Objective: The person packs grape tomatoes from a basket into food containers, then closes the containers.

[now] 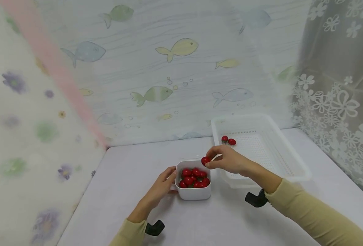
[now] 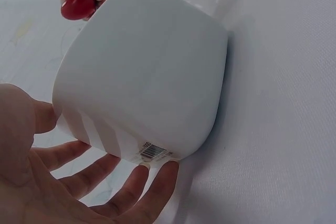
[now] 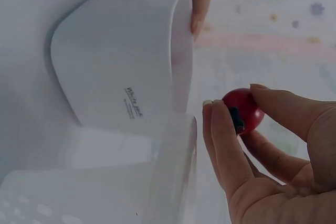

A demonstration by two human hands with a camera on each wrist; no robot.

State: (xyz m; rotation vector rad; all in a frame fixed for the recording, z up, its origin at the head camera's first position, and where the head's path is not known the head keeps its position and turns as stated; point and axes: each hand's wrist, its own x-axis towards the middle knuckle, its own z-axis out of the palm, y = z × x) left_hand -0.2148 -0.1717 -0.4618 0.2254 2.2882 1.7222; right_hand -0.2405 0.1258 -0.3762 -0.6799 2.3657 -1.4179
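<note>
A white square-sided container (image 1: 195,194) stands on the table, filled with several red cherry tomatoes (image 1: 188,180). My left hand (image 1: 159,188) rests against its left side, fingers spread; in the left wrist view the fingertips (image 2: 169,174) touch the wall by a barcode label (image 2: 153,152). Just above the container's back right rim, my right hand (image 1: 227,160) pinches one cherry tomato (image 1: 205,161) between thumb and fingers. In the right wrist view that tomato (image 3: 244,109) shows a dark green stem end. The container's inside is mostly hidden in both wrist views.
A shallow white perforated basket (image 1: 292,153) stands to the right, partly under my right forearm. Two more cherry tomatoes (image 1: 232,141) lie in its back left part. A fish-patterned sheet (image 1: 132,112) hangs behind the table, with a lace curtain (image 1: 332,112) at the right.
</note>
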